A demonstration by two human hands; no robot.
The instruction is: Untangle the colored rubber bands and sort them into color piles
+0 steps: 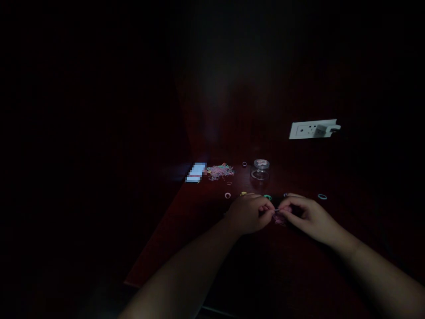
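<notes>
Both hands meet over the dark red table, fingertips pinched close together. Stretched between my left hand and my right hand is a thin pale pink-purple elastic band, each hand closed on one side of it. Right below the fingertips lies a small heap of purple elastic bands, partly covered by my right fingers. Just beyond the hands are a pink band ring, a yellow one, a green one and a purple one, some partly hidden. A blue band ring lies to the right.
A mixed pile of coloured elastic bands lies at the back left, beside a bright, pixelated phone-like screen. A clear lidded jar stands farther back, near a small ring. A wall socket holds a plug. Surroundings are very dark.
</notes>
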